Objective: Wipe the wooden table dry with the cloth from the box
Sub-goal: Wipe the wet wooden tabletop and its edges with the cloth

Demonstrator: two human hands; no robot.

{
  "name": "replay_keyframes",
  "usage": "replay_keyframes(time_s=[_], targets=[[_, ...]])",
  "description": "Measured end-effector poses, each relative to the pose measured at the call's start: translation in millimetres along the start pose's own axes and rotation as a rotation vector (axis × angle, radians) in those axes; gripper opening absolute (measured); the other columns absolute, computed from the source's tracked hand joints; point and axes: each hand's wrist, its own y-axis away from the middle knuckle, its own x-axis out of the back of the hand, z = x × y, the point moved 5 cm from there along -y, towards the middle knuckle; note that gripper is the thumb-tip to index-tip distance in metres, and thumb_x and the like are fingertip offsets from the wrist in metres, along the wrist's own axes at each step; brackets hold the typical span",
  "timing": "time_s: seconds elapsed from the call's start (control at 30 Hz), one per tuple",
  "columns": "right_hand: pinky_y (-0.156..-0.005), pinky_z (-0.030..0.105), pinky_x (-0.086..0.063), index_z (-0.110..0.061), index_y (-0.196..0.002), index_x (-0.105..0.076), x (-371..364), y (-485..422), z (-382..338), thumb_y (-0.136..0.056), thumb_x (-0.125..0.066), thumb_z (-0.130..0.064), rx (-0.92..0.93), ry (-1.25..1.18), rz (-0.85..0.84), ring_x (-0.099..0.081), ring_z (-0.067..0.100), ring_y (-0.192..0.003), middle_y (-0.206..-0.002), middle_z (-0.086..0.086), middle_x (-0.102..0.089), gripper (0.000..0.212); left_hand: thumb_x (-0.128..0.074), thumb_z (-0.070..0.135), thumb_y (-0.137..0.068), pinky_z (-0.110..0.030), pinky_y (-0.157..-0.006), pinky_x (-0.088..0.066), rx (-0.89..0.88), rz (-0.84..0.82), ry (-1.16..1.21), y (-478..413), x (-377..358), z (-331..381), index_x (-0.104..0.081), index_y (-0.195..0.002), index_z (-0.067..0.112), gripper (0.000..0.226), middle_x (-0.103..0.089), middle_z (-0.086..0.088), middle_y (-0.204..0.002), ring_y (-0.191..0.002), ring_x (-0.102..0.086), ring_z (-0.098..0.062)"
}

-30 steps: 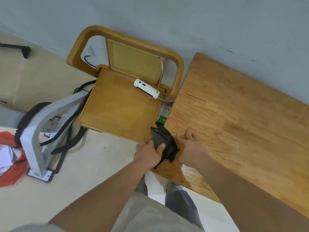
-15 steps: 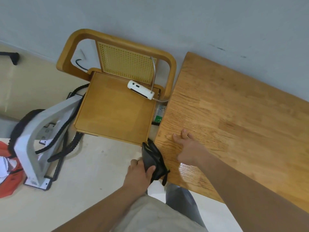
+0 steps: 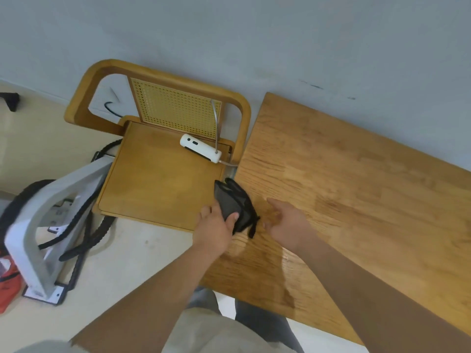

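- Plainly, the long light-brown wooden table [image 3: 356, 200] fills the right half of the frame, set against a grey wall.
- A wooden chair with a woven cane back [image 3: 158, 179] stands just beside the table's left end, centre left.
- A grey-white angular metal stand [image 3: 51, 212] with black cables sits on the floor at the left.
- The right hand [image 3: 288, 222] is over the table's left corner, fingers loosely spread, holding nothing.
- The left hand [image 3: 212, 230] grips the crumpled dark grey cloth [image 3: 234, 202], thumb pressed over it, at the table's left edge, mid-frame.
- A small white oblong device [image 3: 200, 148] lies on the chair seat.
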Motion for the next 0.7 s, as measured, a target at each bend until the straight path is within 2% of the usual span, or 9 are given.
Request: replay_keyframes(time_s=[0.1,0.2,0.33,0.43,0.57,0.7], targets=[[-0.109,0.026,-0.04,-0.03,-0.158,-0.034,19,-20,-1,-0.093,-0.069,-0.027,0.035,0.098,0.002,-0.04,0.02,-0.143,-0.16,-0.001,-0.035,0.074,-0.04,0.066,-0.099,-0.04,-0.101,-0.047,-0.045,0.024,-0.054,47,-10,-27,-0.017,-0.162,0.014,0.085,-0.04,-0.009,-0.139,-0.124,-0.043,-0.027],[-0.116,0.032,-0.037,-0.028,-0.159,-0.032,29,-37,-5,-0.091,-0.068,-0.027,0.067,0.192,-0.014,-0.032,0.023,-0.147,-0.162,0.004,-0.03,0.077,-0.043,0.069,-0.096,-0.038,-0.098,-0.05,0.014,-0.013,-0.071,59,-13,-35,-0.025,-0.158,0.017,0.083,-0.041,-0.006,-0.137,-0.124,-0.042,-0.023],[-0.115,0.036,-0.037,-0.028,-0.158,-0.034,41,-57,-22,-0.089,-0.073,-0.032,0.156,0.33,-0.012,-0.03,0.024,-0.145,-0.158,0.002,-0.032,0.079,-0.045,0.068,-0.098,-0.045,-0.101,-0.047,0.068,-0.062,0.008,4,5,2,-0.043,-0.141,0.015,0.069,-0.044,-0.009,-0.133,-0.126,-0.043,-0.029],[-0.115,0.041,-0.039,-0.025,-0.159,-0.032,57,-75,-33,-0.089,-0.073,-0.034,0.17,0.399,0.003,-0.021,0.024,-0.149,-0.161,0.001,-0.025,0.082,-0.046,0.064,-0.1,-0.044,-0.105,-0.041,0.07,-0.059,0.045,-53,24,45,-0.043,-0.144,0.012,0.069,-0.044,-0.015,-0.135,-0.127,-0.043,-0.034],[-0.118,0.043,-0.036,-0.024,-0.159,-0.029,89,-102,-38,-0.085,-0.077,-0.039,0.144,0.442,0.012,-0.017,0.027,-0.152,-0.165,0.006,-0.021,0.09,-0.052,0.064,-0.097,-0.046,-0.11,-0.042,0.075,-0.074,0.09,-99,35,76,-0.045,-0.145,0.014,0.07,-0.045,-0.016,-0.136,-0.128,-0.046,-0.036],[-0.118,0.047,-0.033,-0.026,-0.161,-0.025,128,-134,-47,-0.078,-0.085,-0.043,0.098,0.493,0.013,-0.015,0.03,-0.153,-0.167,0.007,-0.016,0.104,-0.065,0.058,-0.093,-0.045,-0.098,-0.051,0.019,0.004,0.198,-82,43,65,-0.036,-0.153,0.022,0.075,-0.051,-0.011,-0.133,-0.121,-0.055,-0.032]])
